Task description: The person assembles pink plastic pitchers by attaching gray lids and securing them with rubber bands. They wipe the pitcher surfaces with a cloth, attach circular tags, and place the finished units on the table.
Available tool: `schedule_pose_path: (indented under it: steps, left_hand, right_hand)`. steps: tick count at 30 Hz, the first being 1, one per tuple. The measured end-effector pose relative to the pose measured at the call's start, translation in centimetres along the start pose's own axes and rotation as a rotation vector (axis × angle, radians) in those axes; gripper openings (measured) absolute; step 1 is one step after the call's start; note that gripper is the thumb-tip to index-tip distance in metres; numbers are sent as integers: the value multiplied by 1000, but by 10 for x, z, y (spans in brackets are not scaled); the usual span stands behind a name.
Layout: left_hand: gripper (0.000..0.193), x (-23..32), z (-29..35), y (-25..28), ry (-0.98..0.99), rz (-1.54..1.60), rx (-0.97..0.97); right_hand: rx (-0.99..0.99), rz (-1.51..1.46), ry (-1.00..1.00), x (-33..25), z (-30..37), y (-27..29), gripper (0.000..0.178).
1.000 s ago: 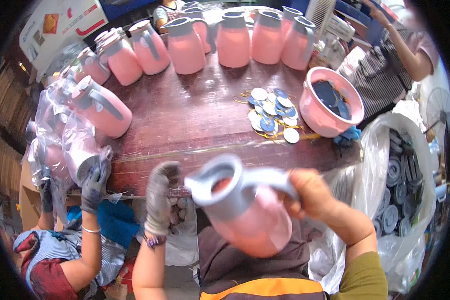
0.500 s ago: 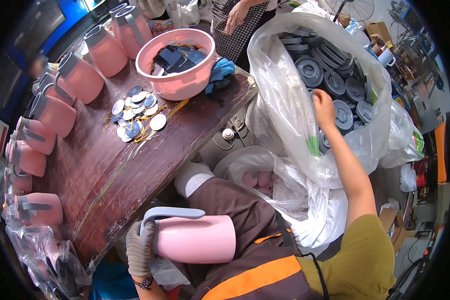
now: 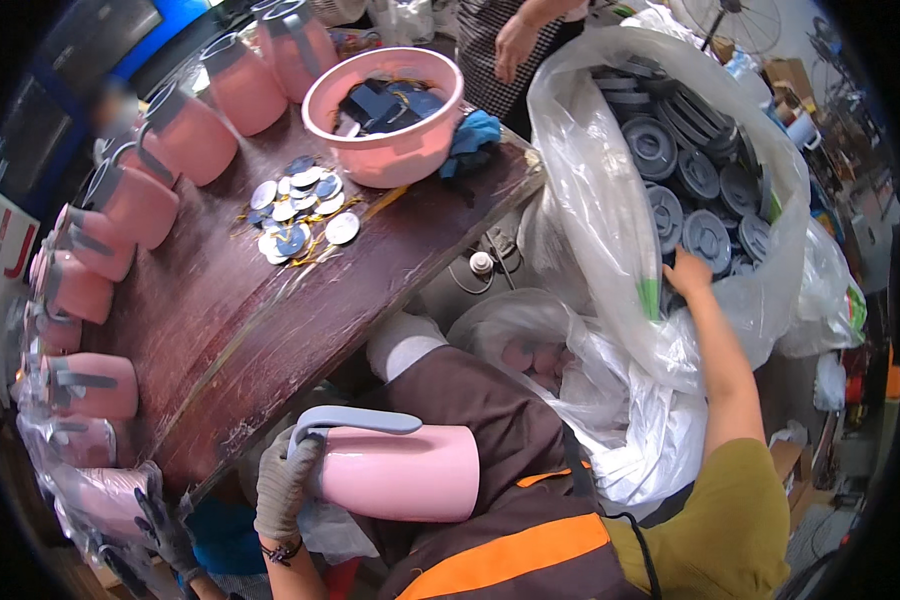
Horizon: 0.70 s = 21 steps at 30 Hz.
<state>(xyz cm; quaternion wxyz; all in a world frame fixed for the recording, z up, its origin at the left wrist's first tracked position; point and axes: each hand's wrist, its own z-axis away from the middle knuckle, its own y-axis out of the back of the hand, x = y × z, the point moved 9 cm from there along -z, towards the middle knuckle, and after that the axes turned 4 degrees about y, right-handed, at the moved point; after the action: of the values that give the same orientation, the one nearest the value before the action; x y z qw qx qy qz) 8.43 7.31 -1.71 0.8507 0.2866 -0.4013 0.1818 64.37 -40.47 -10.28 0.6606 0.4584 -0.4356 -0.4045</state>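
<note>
On my lap lies a pink jug (image 3: 410, 472) on its side, with a grey handle along its upper side. My left hand (image 3: 282, 485), in a grey knitted glove, is closed round the jug's grey rim end. My bare right hand (image 3: 688, 272) reaches into a big clear plastic bag (image 3: 595, 200) full of round grey lids (image 3: 648, 148). Its bent fingers are at the lower edge of one grey lid (image 3: 707, 240). The fingertips are partly hidden, so whether they grip it does not show.
Pink jugs (image 3: 242, 85) line the far and left edges of the dark red table (image 3: 270, 330). On it are a pink basin (image 3: 395, 160) and round tags (image 3: 300, 205). Another person's gloved hand (image 3: 165, 530) is by wrapped jugs at lower left; another bare hand (image 3: 513, 45) is behind.
My right hand has moved down along the lids, uncovering one it hid. A co-worker's gloved hand and a wrapped jug have appeared at lower left. The view has shifted slightly.
</note>
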Motion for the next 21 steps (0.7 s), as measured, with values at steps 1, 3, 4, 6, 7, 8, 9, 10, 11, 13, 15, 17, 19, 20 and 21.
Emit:
schedule_pose_path:
  steps: [1, 3, 4, 6, 7, 8, 9, 10, 11, 13, 15, 17, 19, 20, 21]
  left_hand:
    - [51, -4, 0, 2, -2, 4, 8]
    - [51, -14, 1, 6, -4, 15, 23]
    - [50, -20, 3, 9, -6, 71, 26]
    - [45, -28, 11, 17, -15, 204, 37]
    - [42, -39, 12, 19, 19, 283, 28]
    - [42, -43, 12, 21, -13, 355, 45]
    - [41, -44, 12, 24, -48, 424, 62]
    - [42, -44, 9, 21, -47, 510, 47]
    - [43, -41, 9, 17, -46, 593, 49]
    - [47, -45, 3, 16, -117, 760, 93]
    - [50, -63, -6, 8, -61, 886, 51]
    - [49, -68, -12, -7, -58, 1045, 28]
    - [50, -56, -11, -25, -90, 1100, 30]
    - [53, -56, -12, -38, -65, 1145, -26]
    - [51, -63, -12, -51, -30, 1129, 27]
  right_hand:
    - [-92, 56, -1, 10, -2, -4, 63]
    - [-204, 156, 53, 17, 2, -16, 64]
    - [-269, 158, 114, 15, 7, -21, 65]
    - [-316, 184, 289, -11, 29, 1, 59]
    - [-409, 13, 237, -6, 35, -6, 56]
    - [-499, -158, 181, 3, 39, -14, 53]
    - [-585, -334, 122, 15, 45, -23, 50]
    - [-519, -455, 137, 36, 40, -44, 50]
    - [-490, -533, 87, 41, 41, -50, 52]
    - [-586, -541, -95, 37, 51, -32, 46]
    - [-351, -955, -85, 37, 41, 2, 39]
    - [-6, -1134, 1, 34, 32, 48, 35]
    - [285, -1133, 176, -41, 74, 136, 33]
    - [256, -1223, 282, -77, 97, 148, 32]
    - [221, -1312, 398, -118, 121, 152, 31]
